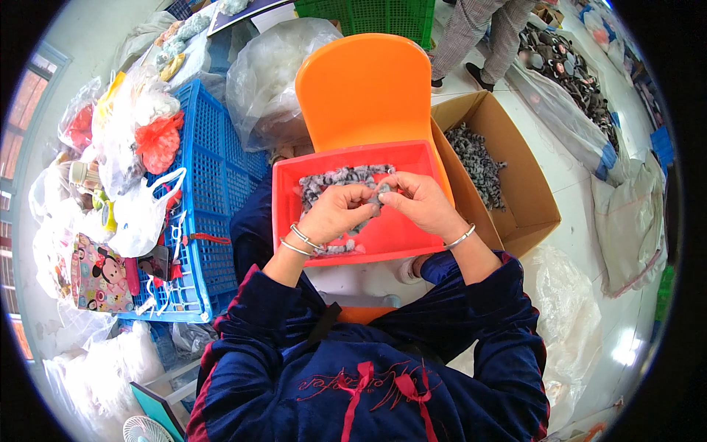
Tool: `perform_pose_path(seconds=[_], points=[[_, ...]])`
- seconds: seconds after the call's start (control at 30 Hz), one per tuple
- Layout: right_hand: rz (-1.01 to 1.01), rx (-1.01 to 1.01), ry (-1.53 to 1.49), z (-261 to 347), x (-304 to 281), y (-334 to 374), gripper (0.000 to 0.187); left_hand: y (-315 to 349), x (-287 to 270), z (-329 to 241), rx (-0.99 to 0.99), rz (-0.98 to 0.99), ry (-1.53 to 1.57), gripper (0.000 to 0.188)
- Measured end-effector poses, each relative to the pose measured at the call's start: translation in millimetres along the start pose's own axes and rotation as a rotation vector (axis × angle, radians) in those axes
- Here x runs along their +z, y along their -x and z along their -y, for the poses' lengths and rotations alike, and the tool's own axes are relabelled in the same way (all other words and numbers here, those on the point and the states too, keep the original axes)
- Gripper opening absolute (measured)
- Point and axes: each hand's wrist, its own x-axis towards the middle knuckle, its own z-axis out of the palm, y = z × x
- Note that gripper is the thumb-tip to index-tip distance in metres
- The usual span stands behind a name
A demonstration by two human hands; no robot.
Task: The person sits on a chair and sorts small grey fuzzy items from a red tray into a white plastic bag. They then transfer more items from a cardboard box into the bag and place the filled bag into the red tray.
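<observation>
Head view, I see red script (pixel 317 385) on navy top (pixel 280 401), left hand (pixel 333 214) and right hand (pixel 426 205) nearly closed, both pinching grey fluffy piece (pixel 378 197), above red tray (pixel 286 199).

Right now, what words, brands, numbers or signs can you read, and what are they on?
Navy top: red script lettering, which I won't copy.
Cartoon bag: any print is too small to read.
Red tub: none I can make out.
</observation>
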Motion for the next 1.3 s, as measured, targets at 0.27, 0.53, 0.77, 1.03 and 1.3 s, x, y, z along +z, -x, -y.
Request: perform_pose_path(seconds=[0.27,0.53,0.77,1.03,1.3], points=[[-0.251,-0.055,0.076,3,-9,2,0.015,10,10,3,-0.048,0.118,-0.174,0.02],[-0.389,-0.106,-0.039,-1,-16,-4,0.023,20,19,6,-0.065,0.289,-0.106,0.022],[-0.407,-0.079,-0.048,-2,-17,-4,0.024,12,26,15,0.121,-0.041,-0.236,0.041],[-0.311,-0.064,-0.091,-1,-9,-2,0.024,-13,45,32,0.086,-0.038,0.09,0.017],[0.01,0.279,-0.19,12,-11,4,0.03,5,19,12,0.152,-0.101,0.428,0.02]])
